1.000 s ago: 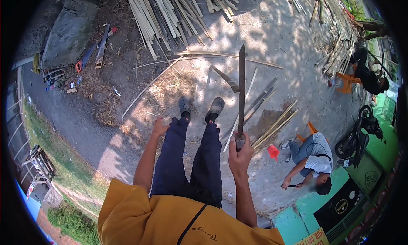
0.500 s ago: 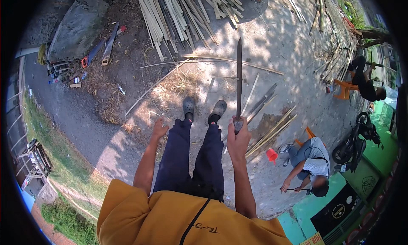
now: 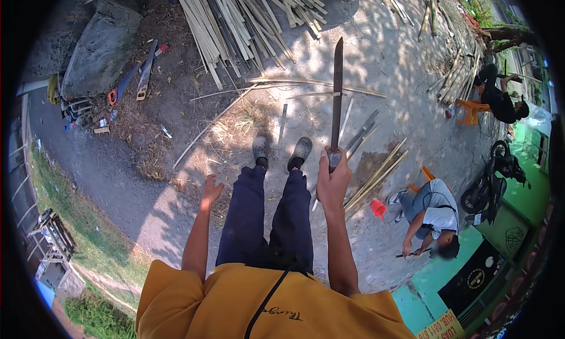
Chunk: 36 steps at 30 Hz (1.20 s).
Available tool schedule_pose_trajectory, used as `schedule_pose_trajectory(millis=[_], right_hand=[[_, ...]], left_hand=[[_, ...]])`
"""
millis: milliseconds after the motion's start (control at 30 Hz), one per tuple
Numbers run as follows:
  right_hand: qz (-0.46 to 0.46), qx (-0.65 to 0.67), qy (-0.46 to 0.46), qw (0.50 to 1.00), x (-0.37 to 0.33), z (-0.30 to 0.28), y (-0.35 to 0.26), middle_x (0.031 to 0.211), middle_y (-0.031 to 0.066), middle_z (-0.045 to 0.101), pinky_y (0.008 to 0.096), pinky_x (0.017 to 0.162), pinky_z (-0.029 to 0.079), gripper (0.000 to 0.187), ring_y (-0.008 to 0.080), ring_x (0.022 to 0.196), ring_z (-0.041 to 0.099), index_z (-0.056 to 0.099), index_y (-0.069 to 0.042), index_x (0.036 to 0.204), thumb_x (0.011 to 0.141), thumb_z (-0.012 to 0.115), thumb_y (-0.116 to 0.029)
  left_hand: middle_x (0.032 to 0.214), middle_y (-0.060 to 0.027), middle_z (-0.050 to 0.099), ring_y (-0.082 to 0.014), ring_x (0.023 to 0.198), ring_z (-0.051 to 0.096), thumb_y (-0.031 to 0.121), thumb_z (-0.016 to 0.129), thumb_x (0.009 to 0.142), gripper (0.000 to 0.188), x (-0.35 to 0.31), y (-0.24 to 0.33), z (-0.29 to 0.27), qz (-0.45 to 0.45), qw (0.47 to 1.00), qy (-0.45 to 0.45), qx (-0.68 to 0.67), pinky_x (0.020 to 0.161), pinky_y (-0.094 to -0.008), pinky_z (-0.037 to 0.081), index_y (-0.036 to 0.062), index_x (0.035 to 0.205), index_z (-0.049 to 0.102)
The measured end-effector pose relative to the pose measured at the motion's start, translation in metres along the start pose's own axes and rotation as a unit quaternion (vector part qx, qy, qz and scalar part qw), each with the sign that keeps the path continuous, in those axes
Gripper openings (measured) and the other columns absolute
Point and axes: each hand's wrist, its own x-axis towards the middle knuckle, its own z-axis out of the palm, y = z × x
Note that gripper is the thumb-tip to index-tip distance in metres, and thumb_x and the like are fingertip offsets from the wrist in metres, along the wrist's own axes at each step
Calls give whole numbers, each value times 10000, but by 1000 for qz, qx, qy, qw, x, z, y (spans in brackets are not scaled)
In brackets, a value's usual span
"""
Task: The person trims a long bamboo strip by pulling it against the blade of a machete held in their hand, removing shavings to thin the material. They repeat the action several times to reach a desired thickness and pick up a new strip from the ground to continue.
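A machete with a long dark blade rises from my right hand, whose fingers are wrapped round its handle. Its blade points away from me, and the tip leans slightly right. My left hand hangs beside my left leg, holding nothing, with fingers apart. Beyond the blade, thin bamboo strips lie across the ground. More long strips rest on the ground to the right of my right hand.
A large pile of split bamboo lies far ahead. Two handsaws are at far left near a grey slab. At right, a person bends over near a red dipper; another sits near an orange stool. A motorcycle stands behind.
My left hand has dropped back and slightly left. The machete has tipped a little to the right and reaches farther forward, still in my right hand.
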Motion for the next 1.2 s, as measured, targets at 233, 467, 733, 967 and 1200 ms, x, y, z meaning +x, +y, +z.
schedule_pose_trajectory(millis=[233,467,733,967,1200], right_hand=[[-75,-8,53,996,50,48,50,684,179,671,405,565,507,273,285,577,692,615,57,1118,998,633,-187],[-10,38,60,997,20,11,-9,626,44,585,337,542,438,232,124,558,582,661,8,1062,1019,624,-216],[-45,-40,-39,997,48,49,24,686,252,672,455,582,517,283,366,610,703,614,76,1062,1001,620,-200],[-18,-88,6,996,13,-22,-39,639,155,598,403,567,456,294,218,572,624,634,58,1018,1017,612,-235],[-13,-143,1,990,35,36,36,679,202,661,474,639,511,291,326,627,698,613,67,1083,1008,616,-214]], left_hand=[[1349,-276,600,-408,1238,613,235,785,855,701,1,-6,-6,-18,1000,-12,3,1027,-470,504,39,1430,436],[1315,-249,615,-385,1187,638,234,797,864,700,2,-14,-13,35,995,19,-96,982,-462,533,52,1432,431],[1270,-246,634,-361,1144,660,244,798,862,688,-3,-15,-9,-18,999,-3,-46,956,-447,538,60,1417,437],[1233,-238,646,-335,1087,671,219,800,855,702,-1,-25,-5,20,996,4,-84,925,-444,547,54,1423,422],[1207,-230,652,-297,1013,673,217,804,863,703,-1,-45,8,42,995,28,-83,891,-433,554,56,1426,415]])
